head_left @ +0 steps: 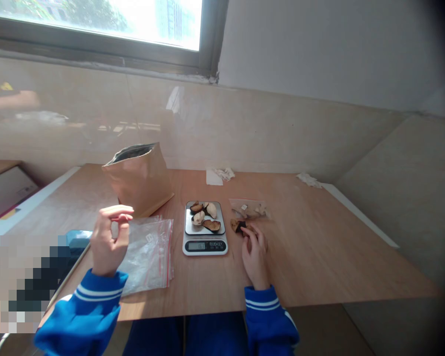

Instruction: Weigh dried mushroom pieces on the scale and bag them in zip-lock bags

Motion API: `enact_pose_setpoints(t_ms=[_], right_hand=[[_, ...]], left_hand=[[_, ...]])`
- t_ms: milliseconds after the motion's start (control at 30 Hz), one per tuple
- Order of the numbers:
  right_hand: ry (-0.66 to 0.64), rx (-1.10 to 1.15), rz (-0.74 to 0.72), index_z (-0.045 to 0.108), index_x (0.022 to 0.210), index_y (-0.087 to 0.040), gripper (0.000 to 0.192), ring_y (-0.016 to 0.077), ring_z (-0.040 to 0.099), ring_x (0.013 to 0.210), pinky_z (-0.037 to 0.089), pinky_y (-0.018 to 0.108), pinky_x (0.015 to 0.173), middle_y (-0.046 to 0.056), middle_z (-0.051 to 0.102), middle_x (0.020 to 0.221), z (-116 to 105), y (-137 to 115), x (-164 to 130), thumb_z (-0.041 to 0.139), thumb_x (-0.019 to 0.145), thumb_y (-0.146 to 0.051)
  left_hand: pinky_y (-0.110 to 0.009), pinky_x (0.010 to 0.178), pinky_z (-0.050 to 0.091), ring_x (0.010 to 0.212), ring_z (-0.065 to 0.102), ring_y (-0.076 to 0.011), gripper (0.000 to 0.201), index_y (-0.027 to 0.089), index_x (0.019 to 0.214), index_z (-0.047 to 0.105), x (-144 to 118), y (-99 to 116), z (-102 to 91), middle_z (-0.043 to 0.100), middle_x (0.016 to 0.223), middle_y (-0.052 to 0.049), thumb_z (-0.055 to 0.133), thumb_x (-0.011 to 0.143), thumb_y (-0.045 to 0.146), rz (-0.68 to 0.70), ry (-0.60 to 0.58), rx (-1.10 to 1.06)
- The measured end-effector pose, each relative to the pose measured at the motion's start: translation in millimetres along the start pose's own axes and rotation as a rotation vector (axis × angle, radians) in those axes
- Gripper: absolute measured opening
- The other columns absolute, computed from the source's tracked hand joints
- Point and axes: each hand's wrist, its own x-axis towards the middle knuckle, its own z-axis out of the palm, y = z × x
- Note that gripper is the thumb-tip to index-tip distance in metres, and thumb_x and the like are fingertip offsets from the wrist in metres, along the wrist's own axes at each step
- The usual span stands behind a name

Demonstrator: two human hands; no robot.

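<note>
The right hand [254,253] rests on the bench [311,257] just right of the small digital scale [205,228], its fingertips on a dark dried slice [239,226] that lies on the wood beside the scale's platform — touching it, though whether the grip has closed round it I cannot tell. The left hand [109,241] is raised above the bench, empty, its grip narrow with thumb and forefinger nearly meeting, over the edge of a stack of clear zip bags [150,254] with red seal lines. Several pale and dark slices [204,215] sit on the scale's platform. Behind the zip bags stands an open brown paper pouch [141,179]; a small clear packet [249,209] lies just beyond the right hand.
</note>
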Motion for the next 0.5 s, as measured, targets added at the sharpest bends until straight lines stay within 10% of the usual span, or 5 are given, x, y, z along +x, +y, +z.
enact_pose_setpoints(t_ms=[167,367,500], right_hand=[[-0.019,-0.017,-0.007,0.063,0.11,-0.018,0.031,0.0277,0.049,0.119,0.041,0.052,0.1,0.015,0.052,0.125,-1.0,-0.5,0.2,0.038,0.093,-0.021],[-0.044,0.039,-0.055,0.061,0.117,-0.019,0.034,0.0251,0.048,0.123,0.041,0.049,0.104,0.014,0.052,0.128,-3.4,-14.1,3.1,0.036,0.094,-0.02],[-0.194,0.067,-0.193,0.056,0.128,-0.022,0.038,0.0237,0.042,0.131,0.038,0.048,0.107,0.01,0.052,0.137,3.4,-38.7,9.9,0.037,0.095,-0.019]], left_hand=[[-0.051,0.085,0.054,0.106,0.06,-0.0274,0.033,0.026,0.118,0.053,-13.7,2.4,3.6,0.055,0.12,-0.009,0.057,0.085,0.031,-0.103,0.041,0.021],[-0.051,0.107,0.038,0.131,0.041,-0.0315,0.108,0.014,0.14,0.025,16.0,-64.6,14.3,0.026,0.147,-0.021,0.086,0.054,0.04,-0.19,0.158,0.0],[-0.051,0.112,0.03,0.138,0.031,-0.0323,0.114,0.011,0.141,0.02,38.5,-93.2,29.9,0.022,0.149,-0.025,0.087,0.054,0.043,-0.227,0.034,-0.157]])
